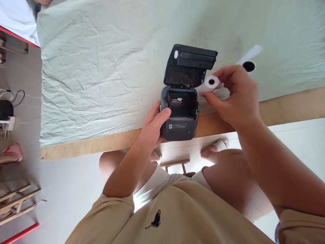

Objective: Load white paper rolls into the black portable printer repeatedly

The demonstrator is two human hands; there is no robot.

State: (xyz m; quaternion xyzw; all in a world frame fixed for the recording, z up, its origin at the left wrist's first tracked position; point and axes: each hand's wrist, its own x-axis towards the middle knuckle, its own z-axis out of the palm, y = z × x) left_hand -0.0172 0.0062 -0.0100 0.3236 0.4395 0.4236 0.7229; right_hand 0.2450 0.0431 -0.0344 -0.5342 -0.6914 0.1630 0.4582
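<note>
My left hand (154, 125) grips the left side of a small black label printer (180, 130), thumb over its rim. The printer's lid (189, 66) is swung up, and the paper bay inside shows a small white sticker with print. Just right of the printer, my right hand (237, 93) pinches a white paper roll (212, 83) between thumb and fingers. The roll's dark core hole faces me, and a loose bit of paper sticks out beside it. Behind the right hand lies another roll (249, 67) with a wide black core, a white strip trailing from it.
A pale green cloth (101, 74) with creases covers the table, whose wooden edge (88, 146) runs in front of me. Cables (10, 98), a pink slipper (14, 152) and a wooden rack (19, 201) are on the floor at left. Part of another person in white (19, 17) shows top left.
</note>
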